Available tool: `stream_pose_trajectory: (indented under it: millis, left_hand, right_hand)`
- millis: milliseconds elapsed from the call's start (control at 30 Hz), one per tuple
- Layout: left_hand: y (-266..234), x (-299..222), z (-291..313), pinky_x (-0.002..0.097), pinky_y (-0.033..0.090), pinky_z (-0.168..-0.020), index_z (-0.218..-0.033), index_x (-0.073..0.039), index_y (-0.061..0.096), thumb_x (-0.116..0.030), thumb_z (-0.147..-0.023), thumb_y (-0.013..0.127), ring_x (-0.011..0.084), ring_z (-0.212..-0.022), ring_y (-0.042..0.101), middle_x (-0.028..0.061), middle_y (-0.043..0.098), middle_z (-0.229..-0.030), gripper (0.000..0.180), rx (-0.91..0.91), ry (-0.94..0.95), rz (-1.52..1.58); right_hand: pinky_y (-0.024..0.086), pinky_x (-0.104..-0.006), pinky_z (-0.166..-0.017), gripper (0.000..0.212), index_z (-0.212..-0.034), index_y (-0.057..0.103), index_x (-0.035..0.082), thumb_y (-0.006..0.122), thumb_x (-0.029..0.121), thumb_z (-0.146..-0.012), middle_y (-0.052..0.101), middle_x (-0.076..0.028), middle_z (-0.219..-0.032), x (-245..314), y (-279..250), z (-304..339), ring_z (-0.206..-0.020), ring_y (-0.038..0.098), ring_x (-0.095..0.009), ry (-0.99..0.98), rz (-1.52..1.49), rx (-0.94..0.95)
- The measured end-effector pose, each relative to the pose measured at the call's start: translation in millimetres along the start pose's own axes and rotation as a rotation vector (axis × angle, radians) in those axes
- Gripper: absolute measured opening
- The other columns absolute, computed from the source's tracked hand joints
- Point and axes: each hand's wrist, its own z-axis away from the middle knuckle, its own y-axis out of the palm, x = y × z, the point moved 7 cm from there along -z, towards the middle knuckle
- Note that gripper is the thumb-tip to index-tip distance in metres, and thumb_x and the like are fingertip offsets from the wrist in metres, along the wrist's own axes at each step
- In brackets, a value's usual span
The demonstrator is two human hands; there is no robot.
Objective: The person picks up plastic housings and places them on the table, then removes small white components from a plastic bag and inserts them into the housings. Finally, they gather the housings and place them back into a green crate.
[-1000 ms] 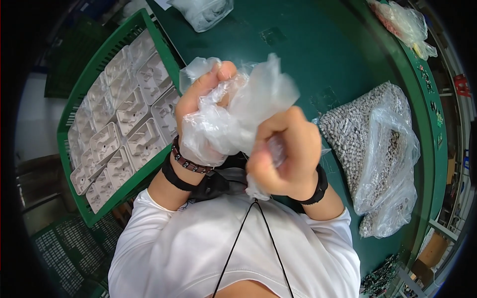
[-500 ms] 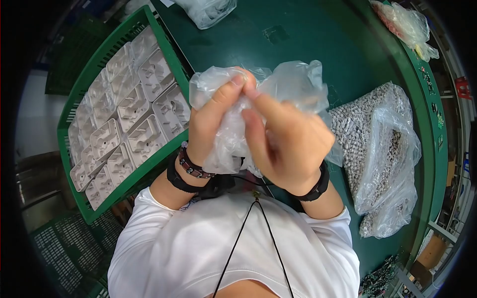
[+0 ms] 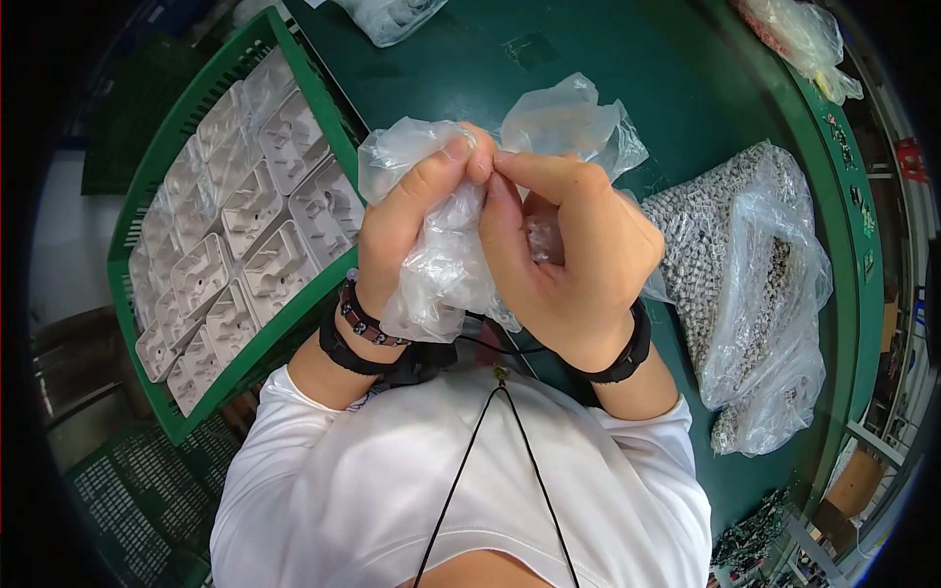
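A crumpled clear plastic bag [image 3: 441, 265] is bunched up between my two hands, in front of my chest. My left hand [image 3: 407, 211] is closed on it, thumb and index finger pinching the film near the top. Close beside, my right hand [image 3: 588, 245] has its thumb and index fingertip pressed together at the same spot. A loose flap of the bag rises behind the right hand's knuckles. What lies inside the bag, if anything, cannot be made out.
On the left stands a green crate [image 3: 147, 216] of grey moulded plastic housings [image 3: 260, 206]. A large clear bag of small metallic parts [image 3: 706, 255] lies on the green table [image 3: 461, 88] at right. Other plastic bags [image 3: 392, 15] rest at the far edge.
My right hand's thumb has risen to meet its index fingertip. The bag's loose flap has shifted up and slightly left. Both hands have moved a little to the left.
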Motion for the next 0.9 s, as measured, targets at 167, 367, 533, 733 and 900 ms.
stream_pose_trajectory:
  millis: [167,367,533,733,900]
  left_hand:
    - [-4.1,2.8,-1.4,0.0224,0.039,-0.065,-0.081,-0.004,0.050,-0.021,-0.088,0.046,0.0098,-0.073,0.048,0.0023,0.051,-0.078,0.019,0.029,-0.010,-0.044]
    - [-8.1,7.5,-2.5,0.0232,0.041,-0.068,-0.083,-0.001,0.054,-0.018,-0.088,0.047,0.0107,-0.076,0.050,0.0034,0.054,-0.081,0.018,0.002,-0.012,-0.126]
    - [-6.2,3.7,-5.3,0.0230,0.042,-0.069,-0.085,-0.001,0.055,-0.017,-0.088,0.047,0.0115,-0.077,0.051,0.0041,0.055,-0.081,0.017,0.058,0.048,-0.293]
    - [-25.3,-7.5,-6.3,0.0222,0.042,-0.060,-0.086,-0.007,0.051,-0.021,-0.088,0.047,0.0099,-0.067,0.052,0.0023,0.054,-0.074,0.016,-0.318,0.030,-0.018]
    - [-19.1,-1.7,-13.9,0.0223,0.041,-0.054,-0.084,-0.010,0.047,-0.025,-0.088,0.046,0.0098,-0.062,0.051,0.0010,0.052,-0.070,0.016,-0.089,-0.048,0.245]
  right_hand:
    - [0.040,-0.0199,-0.042,0.018,-0.077,0.057,0.002,0.066,-0.004,-0.063,0.057,-0.005,-0.061,-0.5,-3.1,-2.8,-0.044,0.051,-0.012,-0.016,0.053,0.016]
    - [0.039,-0.0193,-0.043,0.018,-0.073,0.053,0.003,0.062,-0.004,-0.060,0.053,-0.003,-0.058,-8.1,-2.9,-3.8,-0.044,0.049,-0.010,0.024,0.031,0.038]
    - [0.037,-0.0176,-0.046,0.017,-0.073,0.050,0.002,0.059,-0.005,-0.060,0.050,-0.002,-0.060,-17.9,-1.1,-2.8,-0.049,0.045,-0.006,0.182,-0.100,0.069]
    - [0.032,-0.0172,-0.052,0.013,-0.076,0.046,0.000,0.051,-0.005,-0.065,0.046,-0.001,-0.067,-22.3,2.3,2.5,-0.057,0.039,-0.006,0.377,-0.417,0.170]
    - [0.037,-0.0226,-0.043,0.013,-0.072,0.048,0.001,0.054,-0.005,-0.063,0.048,-0.006,-0.057,-11.2,-3.7,-5.9,-0.045,0.046,-0.014,0.297,-0.532,0.035]
